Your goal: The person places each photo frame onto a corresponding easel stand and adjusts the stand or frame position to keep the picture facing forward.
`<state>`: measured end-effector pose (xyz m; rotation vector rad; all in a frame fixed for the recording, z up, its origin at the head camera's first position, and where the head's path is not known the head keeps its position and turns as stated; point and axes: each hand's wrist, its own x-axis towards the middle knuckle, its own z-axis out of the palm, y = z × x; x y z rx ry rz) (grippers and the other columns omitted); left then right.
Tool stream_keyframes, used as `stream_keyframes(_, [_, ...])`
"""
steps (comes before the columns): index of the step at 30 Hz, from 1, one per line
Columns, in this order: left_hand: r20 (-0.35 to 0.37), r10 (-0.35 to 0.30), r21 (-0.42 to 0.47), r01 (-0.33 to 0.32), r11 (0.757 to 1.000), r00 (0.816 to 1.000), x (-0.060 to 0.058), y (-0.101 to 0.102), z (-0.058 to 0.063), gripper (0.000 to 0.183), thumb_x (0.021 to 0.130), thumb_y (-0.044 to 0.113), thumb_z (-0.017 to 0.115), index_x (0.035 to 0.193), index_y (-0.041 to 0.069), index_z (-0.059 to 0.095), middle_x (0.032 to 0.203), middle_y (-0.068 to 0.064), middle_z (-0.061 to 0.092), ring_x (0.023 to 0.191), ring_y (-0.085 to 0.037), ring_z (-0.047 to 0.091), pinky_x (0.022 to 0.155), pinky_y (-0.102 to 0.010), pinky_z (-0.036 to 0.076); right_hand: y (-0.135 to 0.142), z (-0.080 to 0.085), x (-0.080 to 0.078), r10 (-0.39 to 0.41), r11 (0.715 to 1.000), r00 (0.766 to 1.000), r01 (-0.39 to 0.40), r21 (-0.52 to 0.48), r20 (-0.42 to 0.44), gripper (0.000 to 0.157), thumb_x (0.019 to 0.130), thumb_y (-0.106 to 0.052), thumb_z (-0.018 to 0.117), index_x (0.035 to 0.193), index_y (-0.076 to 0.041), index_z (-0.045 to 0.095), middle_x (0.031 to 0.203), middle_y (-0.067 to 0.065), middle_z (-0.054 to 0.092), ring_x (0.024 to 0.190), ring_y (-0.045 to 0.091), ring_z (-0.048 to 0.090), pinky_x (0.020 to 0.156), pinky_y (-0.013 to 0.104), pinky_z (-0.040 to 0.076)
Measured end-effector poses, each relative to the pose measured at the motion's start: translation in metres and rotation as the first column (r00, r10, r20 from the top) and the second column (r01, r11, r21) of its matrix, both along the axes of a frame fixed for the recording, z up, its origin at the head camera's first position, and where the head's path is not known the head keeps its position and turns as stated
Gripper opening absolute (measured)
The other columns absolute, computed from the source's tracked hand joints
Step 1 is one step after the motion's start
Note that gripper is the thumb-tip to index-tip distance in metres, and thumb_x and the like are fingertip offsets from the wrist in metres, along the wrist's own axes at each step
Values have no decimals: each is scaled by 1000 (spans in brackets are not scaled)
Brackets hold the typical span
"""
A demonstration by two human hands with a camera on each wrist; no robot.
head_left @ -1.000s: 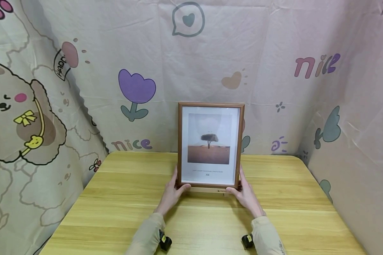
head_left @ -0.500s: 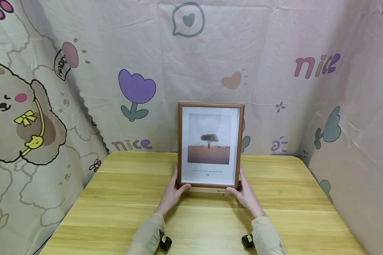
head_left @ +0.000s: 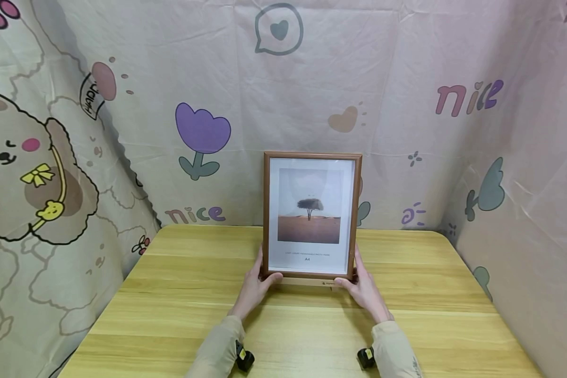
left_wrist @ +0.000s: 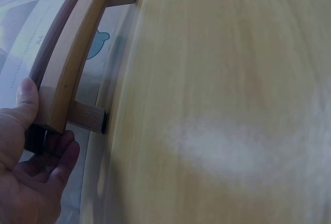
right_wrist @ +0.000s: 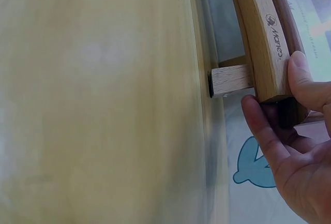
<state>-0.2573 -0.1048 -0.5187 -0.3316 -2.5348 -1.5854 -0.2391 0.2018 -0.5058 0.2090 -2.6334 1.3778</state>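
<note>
A brown picture frame with a tree print behind its clear front stands upright at the far middle of the table. Its bottom edge sits on the wooden ledge of what looks like a small tabletop easel. Short legs with black feet, one a leg in the left wrist view, jut from under the ledge. My left hand grips the lower left corner, thumb in front, fingers curled below and behind. At the lower right corner my right hand holds likewise, its thumb against the frame's edge. The easel's back is hidden.
The wood-grain table spreads around both arms. A printed cloth hangs right behind the table's far edge and along both sides. Black wrist cameras, one a camera on the left sleeve, sit inside the forearms.
</note>
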Motion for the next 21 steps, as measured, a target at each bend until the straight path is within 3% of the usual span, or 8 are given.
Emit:
stream_keyframes(8, [8,-3,-2,3,1000,1000,1,0,1,99,90,35,73,164,25,7,153,-31,41,141,-44,44,120,-59,32,0,0,0,-6,1000,1000,6,3,16,110,88,-18,77,164,-24,-3,118,34,68,104,39,72,100,56,53])
stream_keyframes(17, [16,3,-20,-3,1000,1000,0,-1,1,100,91,40,73,164,27,5,147,-29,51,139,-40,49,119,-59,34,-1,0,-2,5,1000,1000,-5,-13,20,110,88,-15,77,164,-26,-3,123,35,65,105,40,71,99,52,55])
stream_keyframes(21, [24,1,-22,-1,1000,1000,1,-2,1,100,92,41,72,164,25,4,152,-28,46,141,-41,46,119,-60,33,-1,-1,-1,6,1000,1000,-6,4,5,111,89,-18,78,164,-26,-3,129,30,62,106,37,69,99,53,55])
